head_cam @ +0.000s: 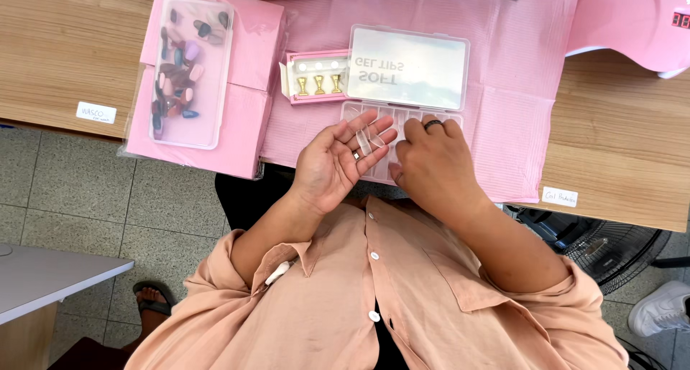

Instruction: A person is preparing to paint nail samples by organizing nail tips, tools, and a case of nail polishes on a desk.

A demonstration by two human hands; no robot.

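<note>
While I watch from the head camera, the biggest thing under me is the wooden table [625, 154], and most of it is draped with a pink mat [503, 125]. At the far right corner sits a pink lamp-like device [632, 17], part of it out of frame. On the left, a clear packet of coloured nail tips [188, 68] lies on a stack of pink sheets [244, 111]. Near the middle stands a small pink box of gold stands [316, 79], touching the raised lid [408, 66] of a clear compartment case [374, 170] that lies open at the mat's near edge.

My left hand [332, 161] is turned palm up and spread wide, with a few clear nail tips [365, 136] lying loose across its fingers, nothing pinched. My right hand [431, 161], a dark ring on one finger, is palm down over the case tray with fingers curled; I cannot tell whether it has a tip between them, since the fingertips are hidden.

I judge this to be the sorting step: tips being matched between palm and tray. The next move calls for a fine pinch, because the tips are clear, light and likely to slide, and the left palm needs to stay level so none roll off.
</note>
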